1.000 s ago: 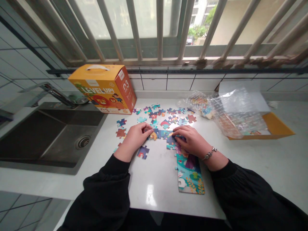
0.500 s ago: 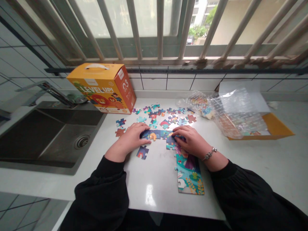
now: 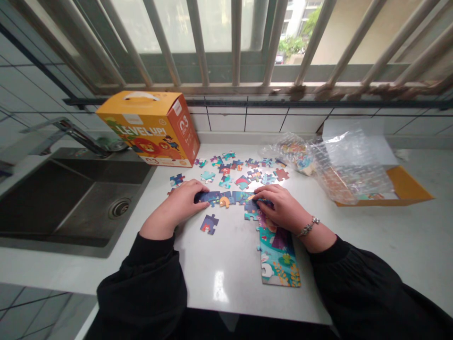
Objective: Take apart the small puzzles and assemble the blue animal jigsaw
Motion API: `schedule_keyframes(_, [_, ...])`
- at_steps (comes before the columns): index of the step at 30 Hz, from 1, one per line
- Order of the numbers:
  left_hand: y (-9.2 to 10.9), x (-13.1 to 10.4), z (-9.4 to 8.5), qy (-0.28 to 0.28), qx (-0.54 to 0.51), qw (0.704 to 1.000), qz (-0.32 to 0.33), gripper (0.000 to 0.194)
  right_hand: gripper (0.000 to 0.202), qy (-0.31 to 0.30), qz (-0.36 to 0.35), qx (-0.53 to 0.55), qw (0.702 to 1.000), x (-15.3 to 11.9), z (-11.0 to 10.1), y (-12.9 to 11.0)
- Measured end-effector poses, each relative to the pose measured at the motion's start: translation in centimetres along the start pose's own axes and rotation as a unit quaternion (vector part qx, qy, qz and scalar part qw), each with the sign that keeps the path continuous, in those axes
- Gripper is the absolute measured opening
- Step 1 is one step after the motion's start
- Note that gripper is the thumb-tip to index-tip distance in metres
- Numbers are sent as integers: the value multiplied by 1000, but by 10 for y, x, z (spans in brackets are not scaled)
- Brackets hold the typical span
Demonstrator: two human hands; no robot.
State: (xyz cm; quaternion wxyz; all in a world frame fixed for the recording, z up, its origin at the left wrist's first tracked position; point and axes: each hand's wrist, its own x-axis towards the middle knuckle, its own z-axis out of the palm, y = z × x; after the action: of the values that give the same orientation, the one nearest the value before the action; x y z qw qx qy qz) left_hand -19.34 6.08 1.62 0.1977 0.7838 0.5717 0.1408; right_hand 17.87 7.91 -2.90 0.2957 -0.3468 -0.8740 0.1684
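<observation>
My left hand (image 3: 179, 205) grips the left end of a row of joined jigsaw puzzle pieces (image 3: 224, 198), fingers at its far edge and thumb at the near edge. My right hand (image 3: 279, 205) has its fingers bent down onto the corner, where the row meets a joined puzzle strip (image 3: 281, 259) running toward me. That hand covers part of the corner. One loose purple puzzle piece (image 3: 209, 224) lies below the row, near my left thumb. Beyond the row, several loose puzzle pieces (image 3: 243, 182) are scattered, and a blue one (image 3: 177, 180) lies past my left hand.
An orange and yellow puzzle box (image 3: 152, 132) stands at the back left beside a dark sink (image 3: 81, 203) with a tap (image 3: 71, 132). To the right, bubble wrap (image 3: 350, 165) lies over an opened box (image 3: 410, 186). A barred window (image 3: 235, 42) rises behind the white counter (image 3: 226, 264).
My left hand has slid left along the row toward its end, showing more of the pieces and covering more of the brown piece beside it. My right hand has stayed in place.
</observation>
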Motion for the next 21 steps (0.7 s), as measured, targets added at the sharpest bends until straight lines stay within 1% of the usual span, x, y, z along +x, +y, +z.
schedule_keyframes(3, [4,-1,-2,-4,8,1000,-1,33,17,-3,1,-2,1000,0,0,0])
schedule_keyframes(5, [10,1,1,-6,15,1000,9,42,18,-3,3,-3,1000,0,-1,0])
schedule_keyframes(8, [24,6,12,3,22,999,29,60,19,-5,5,-4,1000,1,-1,-1])
schedule_keyframes(10, [33,9,21,3,27,999,46,65,19,-8,6,-4,1000,1,-1,-1])
schedule_keyframes(12, [39,12,27,0,26,998,63,64,18,-10,4,-6,1000,1,0,-1])
schedule_keyframes(14, [43,13,30,-1,22,997,75,57,16,-10,3,-7,1000,0,0,-1])
schedule_keyframes(17, [43,13,29,3,14,996,85,49,15,-9,3,-5,1000,0,0,-1])
schedule_keyframes(21, [41,13,28,2,1,996,93,49,16,-6,-1,-6,1000,0,0,0])
